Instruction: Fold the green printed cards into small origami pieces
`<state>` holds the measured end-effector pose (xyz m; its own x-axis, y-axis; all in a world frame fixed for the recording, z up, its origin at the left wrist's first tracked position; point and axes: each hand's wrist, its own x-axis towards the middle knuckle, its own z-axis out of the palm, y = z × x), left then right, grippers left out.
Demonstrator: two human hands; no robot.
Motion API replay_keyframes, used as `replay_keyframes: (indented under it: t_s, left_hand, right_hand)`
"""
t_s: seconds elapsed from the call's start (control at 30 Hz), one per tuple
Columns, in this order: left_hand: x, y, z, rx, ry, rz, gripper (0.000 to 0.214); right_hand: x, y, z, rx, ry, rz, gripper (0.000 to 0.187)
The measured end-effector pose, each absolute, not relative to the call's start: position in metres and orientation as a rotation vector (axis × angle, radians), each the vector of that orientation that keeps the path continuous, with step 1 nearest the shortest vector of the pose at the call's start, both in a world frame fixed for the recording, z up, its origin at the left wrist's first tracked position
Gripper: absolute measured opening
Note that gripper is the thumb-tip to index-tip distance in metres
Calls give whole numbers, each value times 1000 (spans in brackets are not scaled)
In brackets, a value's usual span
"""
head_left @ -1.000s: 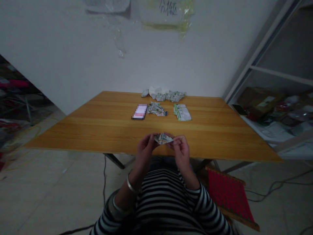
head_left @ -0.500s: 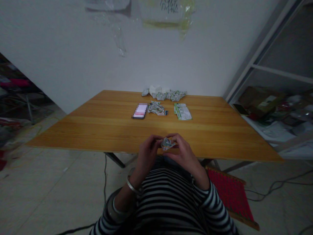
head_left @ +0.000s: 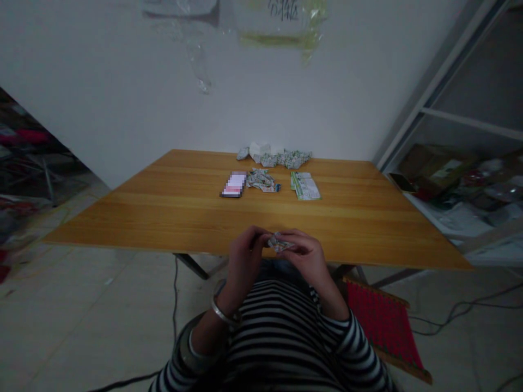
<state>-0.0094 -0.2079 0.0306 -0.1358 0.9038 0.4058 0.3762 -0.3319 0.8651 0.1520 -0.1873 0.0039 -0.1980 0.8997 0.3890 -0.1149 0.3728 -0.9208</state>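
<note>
My left hand (head_left: pixel 244 256) and my right hand (head_left: pixel 307 257) are together at the near edge of the wooden table (head_left: pixel 163 218), both pinching a small folded printed paper (head_left: pixel 279 242) between the fingertips. The paper is green, white and grey, and mostly covered by my fingers. A silver bangle sits on my left wrist. Further back on the table lie a phone (head_left: pixel 233 184), a small heap of folded papers (head_left: pixel 263 181), a flat stack of printed sheets (head_left: pixel 304 186) and a longer pile of folded pieces (head_left: pixel 278 157) by the wall.
A red-seated chair (head_left: pixel 384 326) stands at my right under the table edge. A metal shelf unit (head_left: pixel 457 179) with clutter fills the right side. Cables run over the tiled floor. Plastic-covered sheets hang on the white wall (head_left: pixel 122 98).
The paper was held wider and flatter a second ago; both hands have since closed in and dropped slightly, and the paper now looks smaller and more folded.
</note>
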Motion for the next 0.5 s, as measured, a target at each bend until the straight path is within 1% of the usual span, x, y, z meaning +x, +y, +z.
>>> replay_keyframes:
  t_s: [0.03, 0.17, 0.3, 0.5]
  left_hand:
    - [-10, -208, 32, 1684, 1443, 1484, 12]
    - [-14, -208, 34, 1703, 1451, 1474, 12]
    - [-14, -208, 32, 1686, 1422, 1433, 13]
    - [-11, -208, 30, 1645, 1384, 1455, 14]
  right_hand:
    - [151, -188, 5, -732, -1457, 1092, 29]
    - [151, -189, 9, -673, -1527, 993, 16]
    - [154, -190, 11, -672, -1640, 860, 20]
    - [154, -190, 9, -731, -1590, 802, 11]
